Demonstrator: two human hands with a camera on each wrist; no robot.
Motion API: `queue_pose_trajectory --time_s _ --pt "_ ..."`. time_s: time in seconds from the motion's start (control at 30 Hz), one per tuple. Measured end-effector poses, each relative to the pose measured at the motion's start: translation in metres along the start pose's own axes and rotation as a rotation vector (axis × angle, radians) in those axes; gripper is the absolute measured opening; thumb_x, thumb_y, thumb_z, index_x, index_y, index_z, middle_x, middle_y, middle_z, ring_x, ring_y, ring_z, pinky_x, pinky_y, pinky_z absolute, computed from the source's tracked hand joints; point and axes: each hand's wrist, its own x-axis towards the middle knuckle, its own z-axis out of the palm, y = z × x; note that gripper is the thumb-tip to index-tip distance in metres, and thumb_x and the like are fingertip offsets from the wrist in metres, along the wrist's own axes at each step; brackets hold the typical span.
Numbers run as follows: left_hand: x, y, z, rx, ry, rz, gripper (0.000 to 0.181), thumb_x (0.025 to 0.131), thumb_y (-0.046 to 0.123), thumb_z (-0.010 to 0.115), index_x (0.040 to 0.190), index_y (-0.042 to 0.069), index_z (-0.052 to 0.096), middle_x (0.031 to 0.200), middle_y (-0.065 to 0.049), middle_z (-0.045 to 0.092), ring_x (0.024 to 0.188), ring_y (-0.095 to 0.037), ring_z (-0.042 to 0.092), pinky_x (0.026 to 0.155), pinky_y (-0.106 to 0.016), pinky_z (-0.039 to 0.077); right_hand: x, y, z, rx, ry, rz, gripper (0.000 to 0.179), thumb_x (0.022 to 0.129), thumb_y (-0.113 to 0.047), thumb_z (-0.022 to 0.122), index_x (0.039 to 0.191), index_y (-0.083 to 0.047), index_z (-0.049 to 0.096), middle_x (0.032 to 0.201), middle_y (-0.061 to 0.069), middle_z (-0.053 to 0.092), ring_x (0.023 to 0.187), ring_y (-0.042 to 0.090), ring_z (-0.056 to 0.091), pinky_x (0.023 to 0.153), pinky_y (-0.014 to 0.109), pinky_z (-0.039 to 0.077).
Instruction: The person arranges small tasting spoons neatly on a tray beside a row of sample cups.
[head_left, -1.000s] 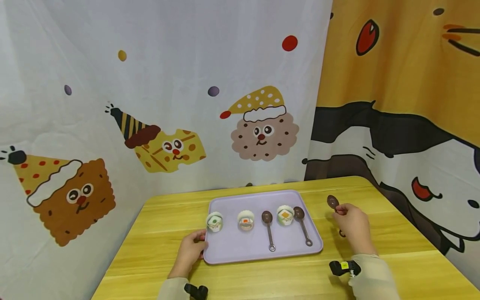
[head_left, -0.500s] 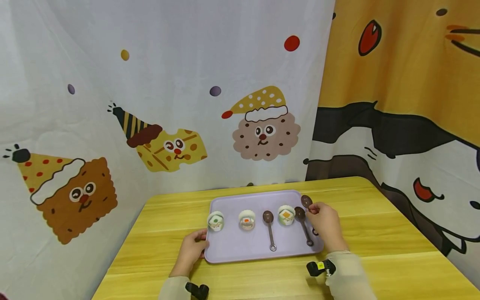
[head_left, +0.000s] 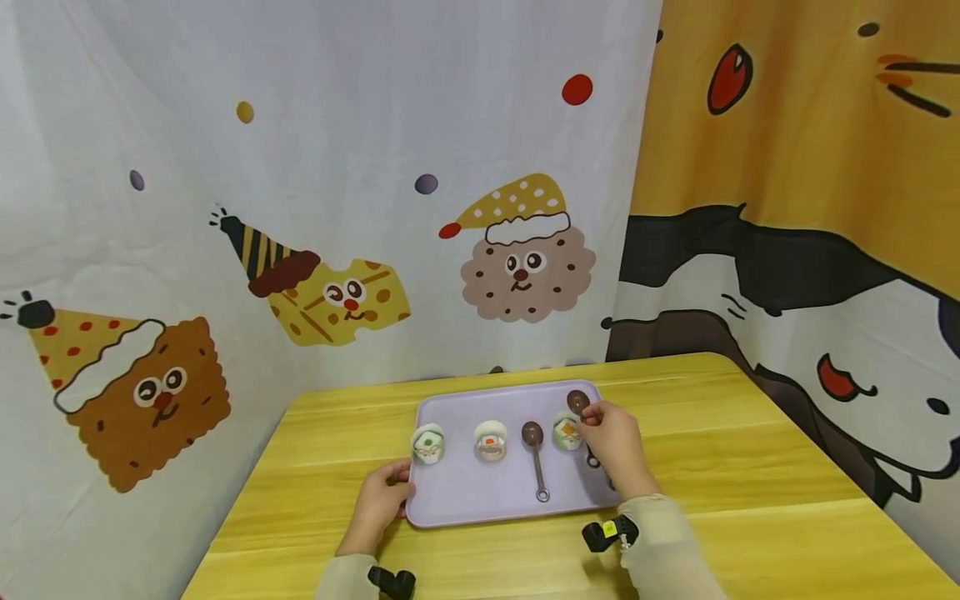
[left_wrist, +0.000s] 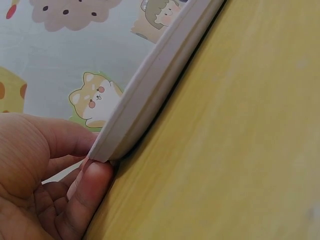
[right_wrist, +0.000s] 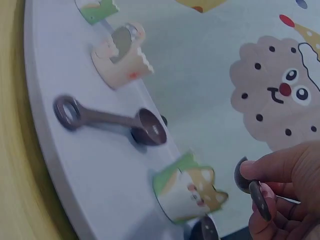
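My left hand point(head_left: 377, 504) grips the left edge of the lilac tray point(head_left: 480, 500); the left wrist view shows thumb and finger on the tray's rim point(left_wrist: 137, 100). Over the tray's right end, my right hand point(head_left: 618, 447) pinches a brown measuring spoon point(head_left: 577, 402), its bowl raised behind a small cartoon-animal paper cup point(head_left: 567, 433). Another brown measuring spoon point(head_left: 542, 462) lies on the tray, handle towards me. A third spoon point(right_wrist: 204, 229) lies beside the dog-patterned cup point(right_wrist: 187, 192), largely hidden by my right hand in the head view.
Two more small paper cups stand on the tray, one pinkish point(head_left: 491, 442) near the middle and one green point(head_left: 429, 443) by the left rim. Wood-patterned table point(head_left: 750, 467) surrounds the tray. A cartoon-printed curtain point(head_left: 360, 100) hangs behind.
My right hand has moved left with the measuring spoon, from the table beside the tray to above its right end. My left hand keeps its grip on the tray.
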Motion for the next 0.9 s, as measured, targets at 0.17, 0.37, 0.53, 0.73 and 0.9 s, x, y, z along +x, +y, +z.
queue_pose_trajectory --time_s 0.17,0.37,0.53,0.73,0.9 --pt "0.001 -0.002 0.002 0.008 0.003 0.003 0.044 0.087 -0.002 0.067 0.131 -0.004 0.063 0.11 -0.017 0.065 0.081 -0.019 0.062 0.057 -0.034 0.055 -0.004 -0.012 0.014 0.018 0.005 -0.019 0.021 0.081 -0.011 0.081 0.094 -0.001 0.069 0.084 0.008 0.066 0.073 0.02 0.059 0.061 0.03 0.051" --pt "0.002 -0.001 0.001 0.029 0.014 0.001 0.042 0.088 -0.001 0.066 0.13 -0.003 0.065 0.109 -0.015 0.065 0.082 -0.02 0.061 0.057 -0.033 0.054 -0.009 -0.034 0.04 0.019 0.043 -0.09 0.013 0.077 -0.007 0.079 0.087 -0.004 0.071 0.078 0.002 0.067 0.07 0.016 0.06 0.063 0.029 0.05" --pt "0.002 0.001 0.0 0.035 0.008 0.013 0.042 0.089 -0.002 0.065 0.131 -0.003 0.064 0.109 -0.016 0.065 0.082 -0.02 0.061 0.057 -0.032 0.054 -0.016 -0.058 0.063 0.062 0.031 -0.146 0.014 0.075 -0.005 0.08 0.086 -0.004 0.071 0.076 0.001 0.066 0.07 0.014 0.06 0.063 0.03 0.051" --pt "0.001 0.0 0.0 0.039 0.006 0.007 0.043 0.089 -0.002 0.065 0.132 -0.004 0.063 0.11 -0.017 0.064 0.082 -0.02 0.061 0.059 -0.033 0.055 -0.027 -0.082 0.089 0.076 -0.036 -0.186 0.016 0.075 -0.005 0.081 0.086 -0.005 0.07 0.074 -0.001 0.065 0.069 0.013 0.059 0.063 0.029 0.052" --pt "0.001 -0.001 -0.001 0.034 0.006 0.003 0.043 0.089 -0.002 0.065 0.132 -0.004 0.063 0.111 -0.018 0.064 0.083 -0.02 0.061 0.059 -0.033 0.054 -0.035 -0.098 0.108 0.067 -0.046 -0.198 0.016 0.075 -0.005 0.081 0.085 -0.007 0.069 0.074 -0.003 0.063 0.069 0.011 0.057 0.066 0.03 0.051"
